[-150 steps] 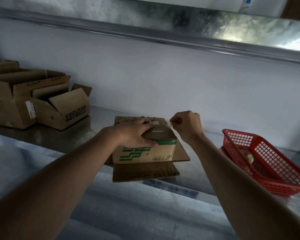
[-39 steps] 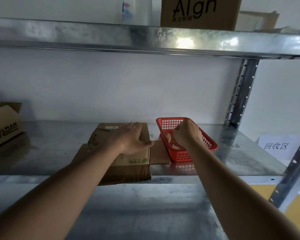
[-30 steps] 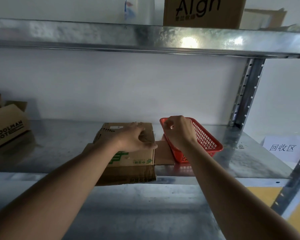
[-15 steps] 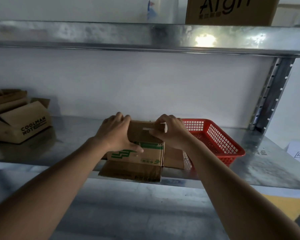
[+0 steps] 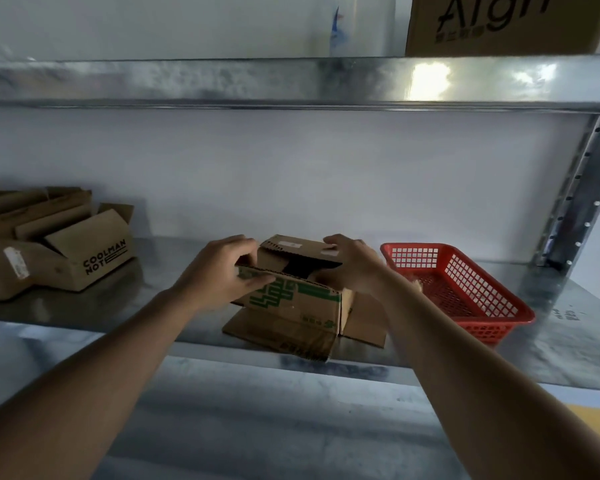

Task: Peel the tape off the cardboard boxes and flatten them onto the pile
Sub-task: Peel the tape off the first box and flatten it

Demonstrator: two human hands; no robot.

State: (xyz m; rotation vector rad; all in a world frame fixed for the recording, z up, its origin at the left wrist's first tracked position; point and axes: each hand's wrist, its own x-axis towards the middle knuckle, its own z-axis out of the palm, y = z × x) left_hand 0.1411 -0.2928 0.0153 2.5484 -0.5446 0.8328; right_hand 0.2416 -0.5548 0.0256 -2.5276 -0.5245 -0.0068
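A small cardboard box with green print [image 5: 293,299] stands on the metal shelf [image 5: 551,344], its bottom flaps spread flat under it. Its top flaps are parted, showing a dark gap inside. My left hand [image 5: 219,271] grips the near top flap at its left corner, thumb on the printed face. My right hand [image 5: 354,265] holds the right end of the box top, fingers over the far flap, where bits of white tape remain.
A red plastic basket [image 5: 465,289] sits right of the box with a scrap inside. Several open cardboard boxes, one marked COOLMAN NOTE [image 5: 84,258], stand at the left. An upper shelf [image 5: 291,81] carries a large box [image 5: 499,22]. A steel upright [image 5: 579,195] stands at the right.
My right hand left the red basket and came back to the box top. Both hands now pull the top flaps apart, and the box has opened.
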